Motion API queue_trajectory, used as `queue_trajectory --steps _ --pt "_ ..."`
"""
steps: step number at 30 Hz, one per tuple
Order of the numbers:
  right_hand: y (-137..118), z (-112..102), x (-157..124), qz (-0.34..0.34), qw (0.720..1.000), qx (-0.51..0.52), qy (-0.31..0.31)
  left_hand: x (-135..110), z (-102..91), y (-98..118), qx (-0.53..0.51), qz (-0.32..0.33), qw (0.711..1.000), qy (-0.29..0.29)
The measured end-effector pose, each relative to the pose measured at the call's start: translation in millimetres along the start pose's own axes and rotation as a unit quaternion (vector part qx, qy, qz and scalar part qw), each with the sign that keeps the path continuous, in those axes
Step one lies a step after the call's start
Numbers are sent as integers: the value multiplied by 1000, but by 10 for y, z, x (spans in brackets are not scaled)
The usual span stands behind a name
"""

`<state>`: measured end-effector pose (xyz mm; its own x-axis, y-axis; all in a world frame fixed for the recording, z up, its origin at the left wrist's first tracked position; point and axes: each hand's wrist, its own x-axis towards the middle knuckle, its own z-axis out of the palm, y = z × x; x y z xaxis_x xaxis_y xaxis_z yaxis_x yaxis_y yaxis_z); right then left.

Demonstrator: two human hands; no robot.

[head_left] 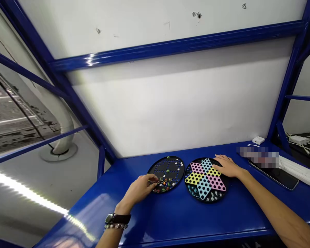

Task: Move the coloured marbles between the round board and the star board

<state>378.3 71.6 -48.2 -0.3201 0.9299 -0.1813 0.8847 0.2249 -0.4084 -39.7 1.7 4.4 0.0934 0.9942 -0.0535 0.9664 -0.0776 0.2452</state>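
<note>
My left hand [141, 188] reaches over the near left part of a round black board [158, 169]. Its thumb and fingertips are pinched together, and what they hold, if anything, is too small to make out. Coloured marbles [167, 188] crowd the near side of that board, and a few white and green ones sit elsewhere on it. My right hand [227, 166] rests on the right edge of a Chinese checkers board [204, 179], fingers stretched out and thumb on a yellow point. Clear and bluish marbles [212, 197] lie around the star's near edge.
Both boards lie on a blue table [155, 220] against a white panel [181, 110] in a blue frame. To the right are a phone [276, 176], a white power strip [297, 170], a small white case [258, 140] and a partly blurred item [258, 155].
</note>
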Motion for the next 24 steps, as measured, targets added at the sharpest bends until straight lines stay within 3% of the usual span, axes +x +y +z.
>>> queue_trajectory --steps 4,7,12,15,20,24 --pt "0 4 8 -2 1000 5 6 53 -121 137 -15 -9 998 53" --pt "-4 5 10 -6 1000 7 7 134 -132 436 -56 29 993 99" --pt "-39 -20 -2 2 1000 5 4 331 157 1119 -56 128 985 100" --pt "-65 -38 -7 0 1000 5 3 421 334 1297 -18 139 986 91" --pt "-63 -35 -9 0 1000 10 2 389 293 1078 -40 159 981 100" --pt "-34 -15 -2 1 1000 13 -2 245 127 643 -64 77 984 145"
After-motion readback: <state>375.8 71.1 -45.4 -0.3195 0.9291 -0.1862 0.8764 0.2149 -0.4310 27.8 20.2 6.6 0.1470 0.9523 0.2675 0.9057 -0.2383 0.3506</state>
